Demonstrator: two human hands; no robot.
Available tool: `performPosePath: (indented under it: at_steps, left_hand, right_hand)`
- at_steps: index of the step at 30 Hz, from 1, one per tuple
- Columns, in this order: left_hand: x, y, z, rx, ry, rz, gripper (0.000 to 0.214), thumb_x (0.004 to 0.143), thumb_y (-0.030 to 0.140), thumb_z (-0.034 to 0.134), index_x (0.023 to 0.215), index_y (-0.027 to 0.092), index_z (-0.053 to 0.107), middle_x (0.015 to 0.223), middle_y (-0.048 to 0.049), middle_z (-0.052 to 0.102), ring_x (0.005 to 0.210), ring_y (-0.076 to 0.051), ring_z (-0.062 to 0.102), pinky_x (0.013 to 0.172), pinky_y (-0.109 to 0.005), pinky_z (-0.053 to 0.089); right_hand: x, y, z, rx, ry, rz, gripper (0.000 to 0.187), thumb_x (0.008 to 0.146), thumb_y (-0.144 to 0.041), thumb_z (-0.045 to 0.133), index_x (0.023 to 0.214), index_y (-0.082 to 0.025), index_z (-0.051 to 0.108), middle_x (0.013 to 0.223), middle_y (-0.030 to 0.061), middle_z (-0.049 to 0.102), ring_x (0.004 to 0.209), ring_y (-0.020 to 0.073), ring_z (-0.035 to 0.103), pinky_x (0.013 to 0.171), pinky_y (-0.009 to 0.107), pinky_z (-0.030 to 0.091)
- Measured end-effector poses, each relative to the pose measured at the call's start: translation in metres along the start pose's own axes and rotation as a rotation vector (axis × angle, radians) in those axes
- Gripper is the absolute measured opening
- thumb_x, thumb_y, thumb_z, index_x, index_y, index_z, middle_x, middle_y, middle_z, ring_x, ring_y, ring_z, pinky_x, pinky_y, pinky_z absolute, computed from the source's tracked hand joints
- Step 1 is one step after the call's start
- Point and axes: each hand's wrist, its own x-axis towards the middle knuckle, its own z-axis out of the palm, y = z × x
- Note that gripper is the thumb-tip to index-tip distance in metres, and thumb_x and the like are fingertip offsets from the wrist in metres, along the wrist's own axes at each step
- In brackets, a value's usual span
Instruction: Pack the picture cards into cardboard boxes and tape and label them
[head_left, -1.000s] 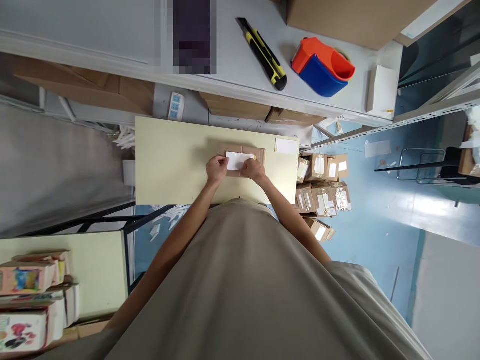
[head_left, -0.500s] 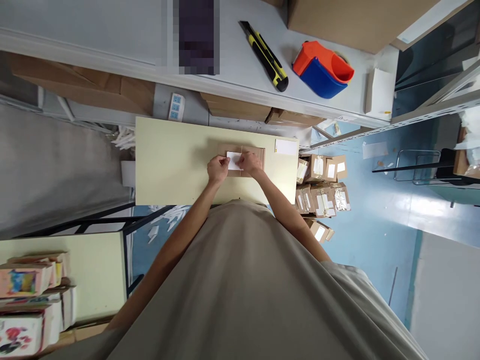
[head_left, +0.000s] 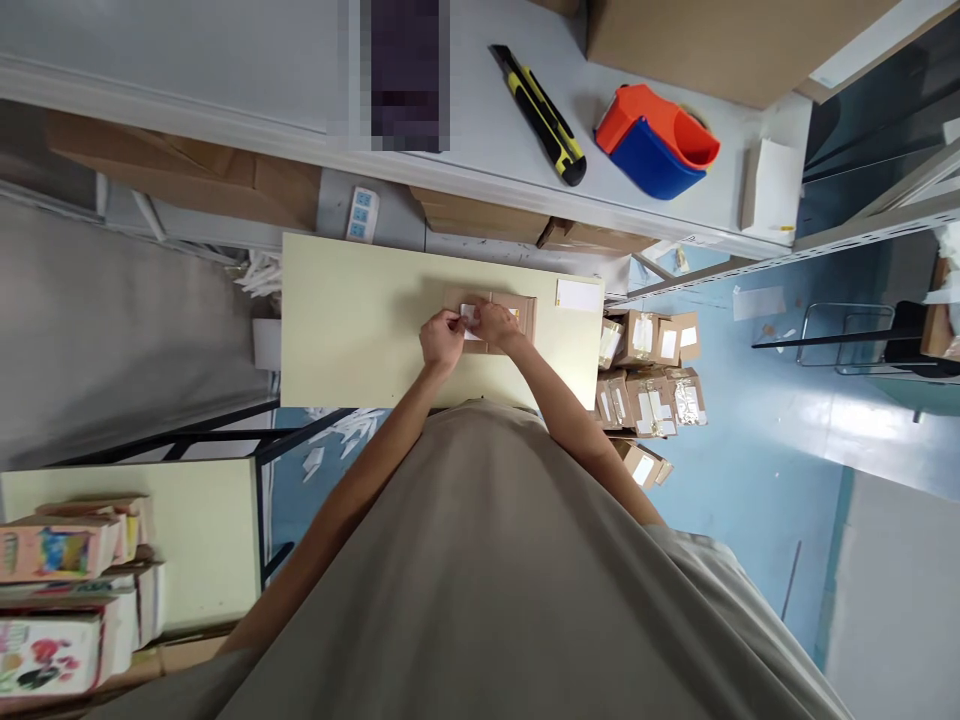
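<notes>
A small brown cardboard box [head_left: 531, 322] lies on the pale yellow table [head_left: 345, 325]. On top of the box is a white label [head_left: 469, 311], partly hidden under my fingers. My left hand [head_left: 442, 342] is closed, pinching the label's left edge with thumb and fingertips. My right hand [head_left: 495, 325] lies across the label with its fingers curled down on it. A bit of white and yellow shows just right of that hand, over the box. Farther right on the table sits another white label sheet [head_left: 578, 294].
On the grey shelf [head_left: 262, 95] ahead lie a yellow-black box cutter [head_left: 541, 118], an orange and blue tape dispenser [head_left: 658, 142] and a white stack of labels [head_left: 770, 188]. Several taped boxes [head_left: 649, 405] are on the floor at right. Books [head_left: 64, 590] lie lower left.
My right hand has slid slightly over the label, covering more of it, and a white-yellow bit now shows to its right. My left hand stays at the label's edge. The view has shifted slightly.
</notes>
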Motion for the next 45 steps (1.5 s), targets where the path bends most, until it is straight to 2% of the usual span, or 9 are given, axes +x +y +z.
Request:
performPosePath:
  at_steps: [3,8,14,18,23,28,34,39,45]
  left_hand:
    - [-0.001,0.001,0.0,0.01,-0.012,-0.004,0.012,0.1,0.03,0.071,0.096,0.024,0.08,0.102,-0.0106,0.086,0.101,-0.03,0.08,0.098,-0.04,0.057]
    - [-0.002,0.001,0.001,0.036,-0.021,0.007,0.008,0.101,0.024,0.068,0.105,0.023,0.076,0.106,-0.0138,0.086,0.109,-0.034,0.081,0.105,-0.047,0.057]
    - [-0.001,-0.002,0.0,-0.034,0.0,-0.058,0.043,0.093,0.016,0.079,0.132,0.022,0.063,0.104,-0.0109,0.087,0.115,-0.034,0.081,0.106,-0.047,0.057]
    - [-0.002,-0.006,0.001,-0.042,-0.021,-0.039,0.041,0.09,0.01,0.074,0.128,0.022,0.064,0.106,-0.0101,0.087,0.114,-0.032,0.081,0.108,-0.045,0.057]
    - [0.0,-0.01,0.001,-0.129,-0.062,-0.048,0.035,0.084,0.008,0.072,0.113,0.026,0.066,0.101,-0.0061,0.083,0.1,-0.027,0.081,0.102,-0.042,0.062]
    - [0.004,-0.011,0.0,-0.148,-0.068,-0.061,0.032,0.078,0.003,0.071,0.098,0.026,0.063,0.094,-0.0019,0.079,0.096,-0.023,0.079,0.096,-0.034,0.061]
    - [0.007,-0.012,-0.003,-0.067,-0.061,-0.076,0.028,0.076,0.006,0.079,0.09,0.025,0.065,0.095,-0.0036,0.08,0.1,-0.024,0.078,0.099,-0.035,0.057]
    - [0.009,-0.019,-0.006,-0.051,-0.035,-0.116,0.025,0.073,0.013,0.084,0.09,0.024,0.07,0.087,-0.0017,0.076,0.094,-0.023,0.075,0.097,-0.035,0.057]
    - [0.017,-0.022,-0.005,-0.1,-0.057,-0.174,0.029,0.067,0.014,0.087,0.093,0.019,0.078,0.085,0.0003,0.073,0.089,-0.021,0.072,0.095,-0.034,0.056]
  right_hand:
    - [-0.001,0.001,0.001,0.013,-0.008,-0.013,0.038,0.107,-0.038,0.077,0.141,-0.021,0.072,0.134,0.0157,0.085,0.132,0.0334,0.079,0.111,0.04,0.062]
    - [0.002,-0.002,0.002,0.03,0.048,0.051,0.027,0.115,-0.037,0.066,0.13,-0.018,0.079,0.137,0.0201,0.083,0.135,0.0362,0.077,0.115,0.046,0.061]
    - [0.012,-0.01,0.003,0.039,0.122,0.111,0.048,0.118,-0.056,0.06,0.127,-0.015,0.083,0.135,0.0253,0.082,0.135,0.04,0.078,0.114,0.051,0.062]
    - [0.016,-0.01,0.001,0.054,0.13,0.122,0.052,0.116,-0.059,0.062,0.125,-0.012,0.083,0.128,0.0287,0.083,0.132,0.0435,0.078,0.112,0.055,0.062]
    - [0.007,-0.001,-0.004,0.055,0.021,0.047,0.026,0.11,-0.042,0.077,0.121,-0.019,0.082,0.129,0.0192,0.085,0.133,0.0373,0.078,0.115,0.048,0.061]
    - [-0.004,0.004,-0.003,0.033,-0.032,0.021,0.057,0.094,-0.037,0.096,0.142,-0.019,0.072,0.142,0.0151,0.081,0.135,0.0326,0.077,0.113,0.041,0.062]
    - [0.002,-0.001,-0.002,0.074,0.021,0.093,0.032,0.107,-0.045,0.077,0.129,-0.021,0.08,0.142,0.0141,0.082,0.135,0.0342,0.077,0.111,0.046,0.062]
    - [0.005,-0.003,0.001,0.096,0.09,0.129,0.046,0.118,-0.055,0.058,0.13,-0.017,0.08,0.139,0.0203,0.082,0.134,0.0371,0.077,0.112,0.05,0.062]
    - [0.002,0.004,0.005,0.137,0.016,0.077,0.027,0.112,-0.034,0.071,0.135,-0.021,0.076,0.143,0.015,0.081,0.136,0.0329,0.076,0.112,0.045,0.061]
